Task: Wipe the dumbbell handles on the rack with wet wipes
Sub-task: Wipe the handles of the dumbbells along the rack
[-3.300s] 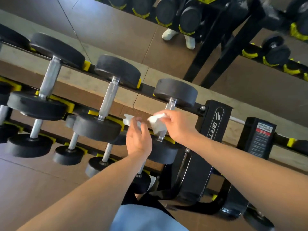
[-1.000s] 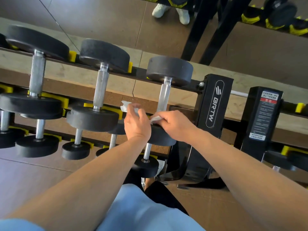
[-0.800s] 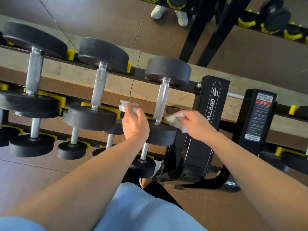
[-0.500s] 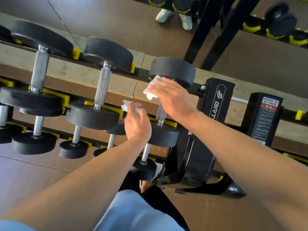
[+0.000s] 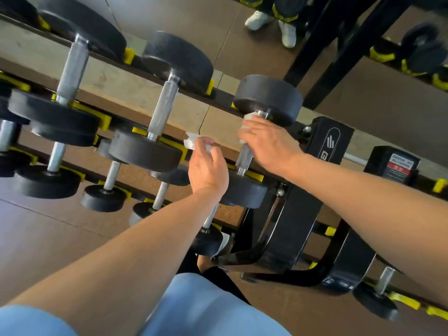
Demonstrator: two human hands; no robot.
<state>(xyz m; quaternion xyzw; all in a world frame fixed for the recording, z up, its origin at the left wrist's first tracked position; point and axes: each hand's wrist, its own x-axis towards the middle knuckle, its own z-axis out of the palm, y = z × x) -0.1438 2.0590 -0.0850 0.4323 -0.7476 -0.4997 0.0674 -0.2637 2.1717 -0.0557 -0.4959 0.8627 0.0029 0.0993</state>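
Note:
The rightmost top-row dumbbell (image 5: pixel 268 98) has black round ends and a steel handle (image 5: pixel 243 157). My right hand (image 5: pixel 269 144) is wrapped round the upper part of that handle with a white wet wipe (image 5: pixel 249 117) under the fingers, close to the far weight. My left hand (image 5: pixel 208 166) hovers just left of the handle and grips a small white wipe packet (image 5: pixel 191 140). Two more top-row dumbbells (image 5: pixel 164 110) (image 5: pixel 70 71) lie to the left on the black rack (image 5: pixel 322 151).
Lower rack rows hold several smaller dumbbells (image 5: pixel 104 197). A black rack upright with a logo stands right of my right hand, and a labelled black post (image 5: pixel 392 166) beyond it. A mirror behind shows white shoes (image 5: pixel 288 32). Brown floor lies below.
My right hand lifted the wipe off the near weight, swung up to the far weight, and now grips the top of the handle. My left hand has stayed in place.

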